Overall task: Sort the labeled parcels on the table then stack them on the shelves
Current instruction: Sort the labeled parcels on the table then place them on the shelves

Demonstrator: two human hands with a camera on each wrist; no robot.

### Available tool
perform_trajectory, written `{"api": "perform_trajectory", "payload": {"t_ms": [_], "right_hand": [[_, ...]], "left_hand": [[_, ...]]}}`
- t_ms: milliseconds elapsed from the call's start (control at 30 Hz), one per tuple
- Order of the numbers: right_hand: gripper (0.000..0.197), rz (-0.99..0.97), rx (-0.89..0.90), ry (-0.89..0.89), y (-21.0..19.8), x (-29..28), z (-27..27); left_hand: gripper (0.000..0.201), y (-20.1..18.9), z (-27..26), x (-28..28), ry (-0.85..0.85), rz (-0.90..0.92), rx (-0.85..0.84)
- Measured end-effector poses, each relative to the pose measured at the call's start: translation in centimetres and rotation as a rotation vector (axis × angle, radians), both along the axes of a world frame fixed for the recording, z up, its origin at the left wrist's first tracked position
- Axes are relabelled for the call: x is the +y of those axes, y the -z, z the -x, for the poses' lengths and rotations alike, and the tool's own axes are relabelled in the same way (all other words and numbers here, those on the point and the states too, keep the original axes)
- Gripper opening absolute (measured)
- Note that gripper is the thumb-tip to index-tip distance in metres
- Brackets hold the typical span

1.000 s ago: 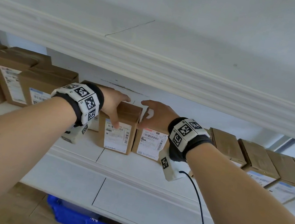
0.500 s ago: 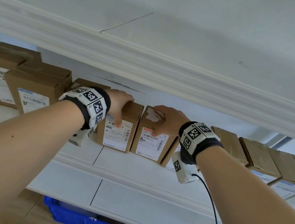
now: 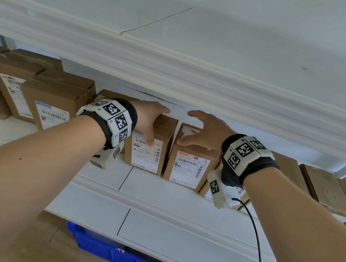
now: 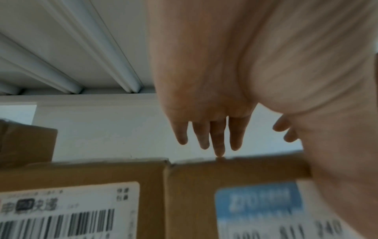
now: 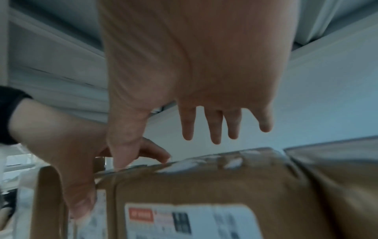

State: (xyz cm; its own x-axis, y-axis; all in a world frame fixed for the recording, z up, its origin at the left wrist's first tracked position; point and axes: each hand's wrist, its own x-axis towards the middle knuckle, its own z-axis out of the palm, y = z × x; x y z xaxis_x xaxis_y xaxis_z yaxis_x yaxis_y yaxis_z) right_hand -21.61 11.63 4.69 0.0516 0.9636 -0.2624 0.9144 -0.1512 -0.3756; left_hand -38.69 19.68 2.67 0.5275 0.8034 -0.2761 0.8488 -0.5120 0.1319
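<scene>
While fingers spread, narrow gap between parcels.

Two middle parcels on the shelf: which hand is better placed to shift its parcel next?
Left, probably. The left hand lies over the left parcel, thumb on its front label. The right hand hovers, fingers spread clear above the red-labelled parcel, only its thumb near the top edge.
</scene>
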Motion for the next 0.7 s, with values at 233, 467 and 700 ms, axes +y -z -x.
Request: {"api": "perform_trajectory", "payload": {"t_ms": [233,467,700], "right_hand": [[0.049,0.173,0.261,0.002,-0.7,2.8,3.0],[0.043,0.175,0.293,-0.183,-1.4,4.8,7.7],[0.048,0.052,0.185,-0.212,-1.8,5.2,12.3]], "left_hand": [[0.053,-3.4,2.9,-0.9,-0.328,0.185,-0.012],[0.064,-4.5,8.9,-0.9,-0.446,0.090,-0.043],[0.093,-4.2,13.8,0.2,-0.408,0.029,-0.059]]}}
